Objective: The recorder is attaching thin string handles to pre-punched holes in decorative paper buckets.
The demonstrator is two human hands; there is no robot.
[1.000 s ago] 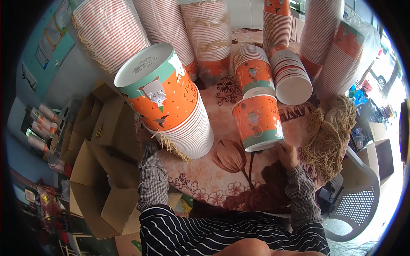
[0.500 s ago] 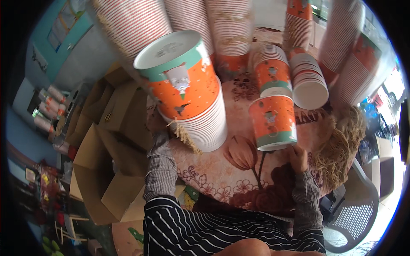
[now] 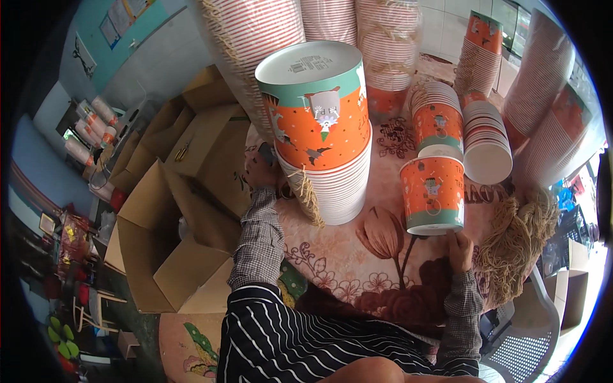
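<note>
L hand [image 3: 263,173] fingers clamped on tall cup stack [image 3: 322,137], R hand [image 3: 460,250] fingers grip short stack [image 3: 434,191] base. Steady both, keep upright on table [image 3: 357,268].

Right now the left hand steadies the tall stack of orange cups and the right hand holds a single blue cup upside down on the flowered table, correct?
Not quite: the single cup under the right hand is orange with a teal band, not blue, as the head view shows. The rest holds.
</note>
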